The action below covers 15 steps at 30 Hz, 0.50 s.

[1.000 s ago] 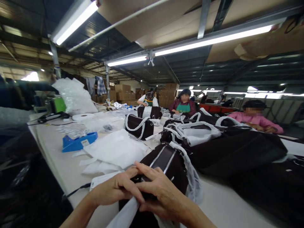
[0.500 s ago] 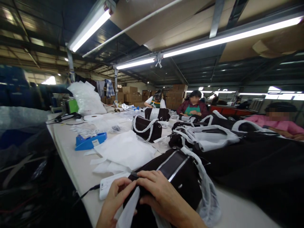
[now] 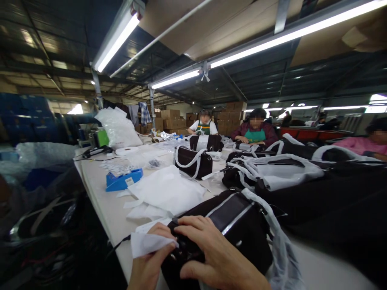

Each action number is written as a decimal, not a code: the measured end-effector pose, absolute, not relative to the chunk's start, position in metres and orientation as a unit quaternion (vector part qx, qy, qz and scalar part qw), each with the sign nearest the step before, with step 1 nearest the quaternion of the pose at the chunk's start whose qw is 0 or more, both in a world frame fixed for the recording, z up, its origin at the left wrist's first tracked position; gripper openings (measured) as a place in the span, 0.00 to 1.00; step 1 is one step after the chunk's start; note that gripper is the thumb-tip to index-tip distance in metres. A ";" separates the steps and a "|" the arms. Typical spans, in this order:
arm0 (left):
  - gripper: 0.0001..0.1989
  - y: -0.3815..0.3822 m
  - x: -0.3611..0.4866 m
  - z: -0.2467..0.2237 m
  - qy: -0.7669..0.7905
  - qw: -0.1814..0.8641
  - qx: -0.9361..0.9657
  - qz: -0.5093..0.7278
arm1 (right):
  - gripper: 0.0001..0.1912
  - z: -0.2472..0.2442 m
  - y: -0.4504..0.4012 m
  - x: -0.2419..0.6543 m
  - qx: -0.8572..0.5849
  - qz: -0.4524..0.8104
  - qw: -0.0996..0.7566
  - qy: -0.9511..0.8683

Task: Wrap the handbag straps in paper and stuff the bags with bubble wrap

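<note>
A black bag (image 3: 250,233) with silver zips lies in front of me on the table. My left hand (image 3: 152,251) is closed, pinching a strip of white paper (image 3: 148,245) between thumb and fingers at the bag's left end. Across that same end reaches my right hand (image 3: 208,251), its fingers over the top edge and the thumb apart on the near side, gripping the bag. Small shiny metal fittings show between the two hands. The bag's handle (image 3: 273,219), wrapped in white, hangs down its right side. My left fingertips are partly hidden by the paper.
White sheets (image 3: 169,191) are piled beyond my hands, with a blue tape dispenser (image 3: 124,180) to their left. More black bags (image 3: 193,162) with wrapped handles stand ahead. Black material (image 3: 326,209) covers the right side. Several co-workers sit around the table (image 3: 104,205).
The white strip has swung up and left, now held in my left hand away from the bag. My right hand stays on the bag, its thumb farther from the fingers. The view has shifted slightly.
</note>
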State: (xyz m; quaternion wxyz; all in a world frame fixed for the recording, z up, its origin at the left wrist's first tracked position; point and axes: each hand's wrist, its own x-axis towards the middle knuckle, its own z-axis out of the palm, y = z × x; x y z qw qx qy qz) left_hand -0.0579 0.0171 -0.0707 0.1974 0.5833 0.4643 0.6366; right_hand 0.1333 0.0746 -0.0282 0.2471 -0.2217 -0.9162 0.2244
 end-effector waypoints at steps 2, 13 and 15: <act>0.09 0.016 -0.053 -0.071 0.467 0.211 0.544 0.665 | 0.32 -0.026 0.074 0.136 -0.223 0.242 0.249 -0.911; 0.10 0.017 -0.056 -0.090 0.492 0.118 0.578 0.640 | 0.14 -0.047 0.078 0.126 -0.194 0.219 0.310 -0.905; 0.15 0.016 -0.053 -0.094 0.513 0.117 0.568 0.633 | 0.11 -0.048 0.077 0.125 -0.193 0.209 0.319 -0.904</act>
